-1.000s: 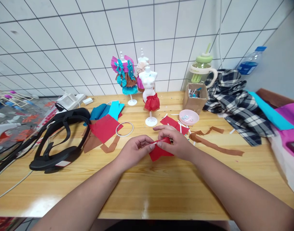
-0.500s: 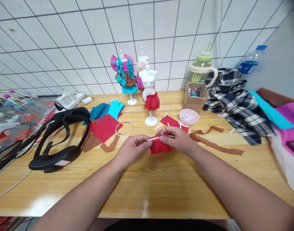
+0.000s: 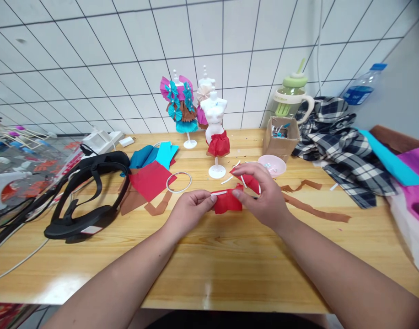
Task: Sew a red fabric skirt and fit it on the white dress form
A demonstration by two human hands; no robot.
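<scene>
My left hand pinches the left corner of a small red paper piece between thumb and fingers. A narrow white strip lies along its top edge. My right hand is at the paper's right end, its thumb against or just beside the edge and its fingers spread apart above. A small dark object shows by the right palm, too hidden to name. Beyond the hands stands a white mini mannequin with a gathered red paper skirt. Another red sheet with white strips is partly behind the right hand.
Left lie a silver ring, red paper and a black headset. Two more mannequins, one in a blue-trimmed dress, stand behind. Right are a pink dish, cardboard box, green-lidded cup, brown strips and checked cloth.
My right hand has let its grip on the red paper loosen, moving right with index finger and thumb spreading apart. The left hand keeps its pinch. The view has shifted slightly.
</scene>
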